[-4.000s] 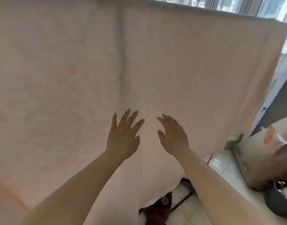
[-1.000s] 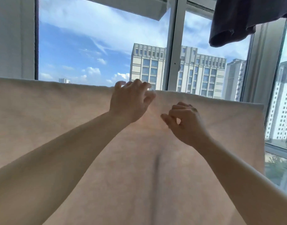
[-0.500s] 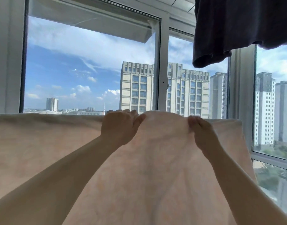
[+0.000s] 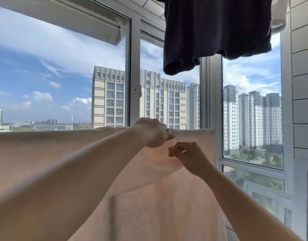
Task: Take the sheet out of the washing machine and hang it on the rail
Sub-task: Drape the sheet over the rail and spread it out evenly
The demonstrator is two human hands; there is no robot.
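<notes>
A pale pink sheet point(image 4: 45, 153) hangs spread across the lower half of the view, draped over a rail that the cloth hides. My left hand point(image 4: 153, 132) grips the sheet's top edge near its right end, fingers curled over the fold. Just below it, my right hand point(image 4: 188, 157) pinches the cloth on the near side, and creases fan out from the pinch. The washing machine is out of sight.
A dark garment point(image 4: 215, 30) hangs overhead at the upper right. Large windows point(image 4: 132, 66) with white frames stand just behind the sheet, with buildings and sky outside. A tiled wall point(image 4: 302, 101) closes the right side.
My left hand has slid right along the sheet's top edge. My right hand has dropped from the top edge to pinch the cloth lower down. The view has tilted further up.
</notes>
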